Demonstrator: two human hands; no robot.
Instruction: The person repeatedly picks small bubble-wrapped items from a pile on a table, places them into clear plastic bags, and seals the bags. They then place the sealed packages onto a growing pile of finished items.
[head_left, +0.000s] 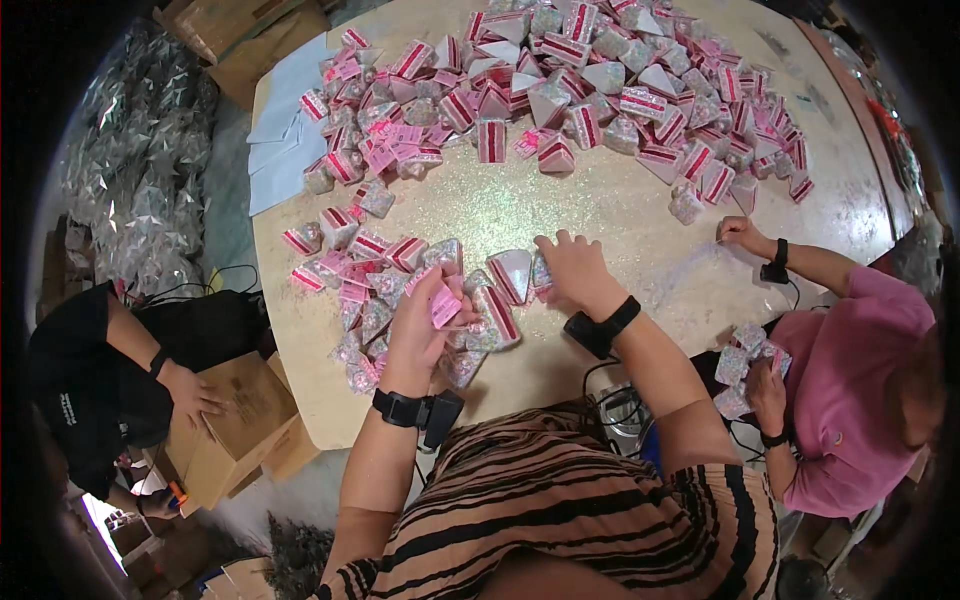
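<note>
My left hand (412,335) is closed on a pink tag (446,306) at the near middle of the table. Against its fingers lies a glittery cake-slice ornament (497,318) with a dark pink stripe; whether the tag's string joins the two I cannot tell. Just right of that, my right hand (580,272) has its fingers bent over another sparkly cake slice (541,271), mostly covered by the hand. A white-sided slice (511,275) rests between both hands. Several more slices with pink tags (405,253) crowd round my left hand.
A big heap of cake-slice ornaments (560,75) spans the table's far side. Loose glitter covers the tabletop (450,205). White sheets (275,165) lie at the far left. One person in pink (840,390) holds ornaments at right; another handles a cardboard box (240,410) at left.
</note>
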